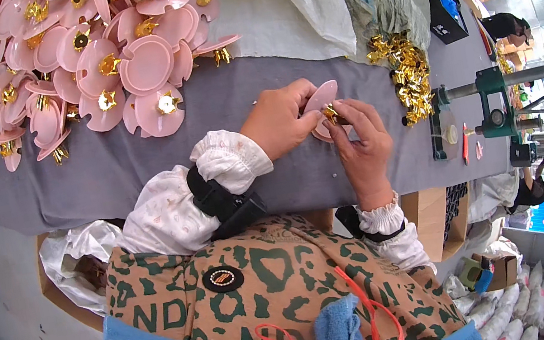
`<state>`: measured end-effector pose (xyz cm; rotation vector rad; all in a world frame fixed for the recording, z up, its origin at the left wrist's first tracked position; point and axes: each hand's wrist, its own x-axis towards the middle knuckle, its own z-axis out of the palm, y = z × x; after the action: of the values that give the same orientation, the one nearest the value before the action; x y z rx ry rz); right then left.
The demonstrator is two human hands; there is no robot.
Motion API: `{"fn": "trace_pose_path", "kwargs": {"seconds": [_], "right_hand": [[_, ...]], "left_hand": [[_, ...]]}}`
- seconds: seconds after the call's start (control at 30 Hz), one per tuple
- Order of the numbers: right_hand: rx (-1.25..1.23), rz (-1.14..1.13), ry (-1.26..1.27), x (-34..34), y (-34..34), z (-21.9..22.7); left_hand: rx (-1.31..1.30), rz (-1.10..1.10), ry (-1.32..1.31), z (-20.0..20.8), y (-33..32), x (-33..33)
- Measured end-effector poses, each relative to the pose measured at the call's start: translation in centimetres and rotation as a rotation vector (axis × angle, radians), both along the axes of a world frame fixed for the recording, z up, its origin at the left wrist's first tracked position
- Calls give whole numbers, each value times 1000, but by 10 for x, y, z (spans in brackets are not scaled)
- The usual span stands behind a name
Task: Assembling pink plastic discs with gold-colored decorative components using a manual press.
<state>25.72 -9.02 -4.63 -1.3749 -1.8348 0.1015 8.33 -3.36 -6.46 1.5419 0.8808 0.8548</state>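
Note:
Over the grey cloth of the table, my left hand grips a pink plastic disc by its edge between thumb and fingers. My right hand pinches a small gold crown-shaped piece against that disc. Part of the disc is hidden behind my fingers. To the left lies a large heap of pink notched discs, many with gold crowns on them. On the right, a pile of loose gold crowns sits near my right hand.
A green hand press stands at the table's right end, with a red-handled tool beside it. White sheeting covers the far side. A lined cardboard box stands below the front edge. Other people are at the right.

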Motion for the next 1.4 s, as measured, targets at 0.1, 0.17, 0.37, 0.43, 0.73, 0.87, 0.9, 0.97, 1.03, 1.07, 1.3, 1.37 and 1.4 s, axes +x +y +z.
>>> {"fn": "trace_pose_path", "kwargs": {"seconds": [0.1,0.17,0.37,0.43,0.73,0.87,0.9,0.97,1.03,1.07,1.3,1.37,1.4], "right_hand": [[-33,1,24,0,2,2],[-94,-11,119,1,2,1],[-466,-168,801,-12,-1,6],[-570,-76,1278,-18,4,3],[-259,-381,138,114,7,22],[-262,-417,-127,167,52,14],[-259,-419,-201,172,64,10],[-294,-443,-276,166,81,8],[-265,-503,-502,182,84,-8],[-249,-440,-475,168,96,-8],[-293,-488,-411,166,84,5],[-321,-450,-171,160,71,11],[-344,-422,81,157,61,14]], "left_hand": [[53,17,5,2,-3,-1],[95,32,13,7,-6,0],[481,132,35,-6,-3,7],[446,133,44,-1,-6,5],[161,640,93,83,49,-88],[544,861,172,117,110,-192],[846,992,567,113,121,-208],[1212,1128,936,118,118,-201],[898,832,530,93,105,-135],[1012,649,617,74,76,-119],[1075,-258,495,4,-3,43],[977,-228,527,-11,-2,45],[982,-233,520,-7,-1,47]]}}
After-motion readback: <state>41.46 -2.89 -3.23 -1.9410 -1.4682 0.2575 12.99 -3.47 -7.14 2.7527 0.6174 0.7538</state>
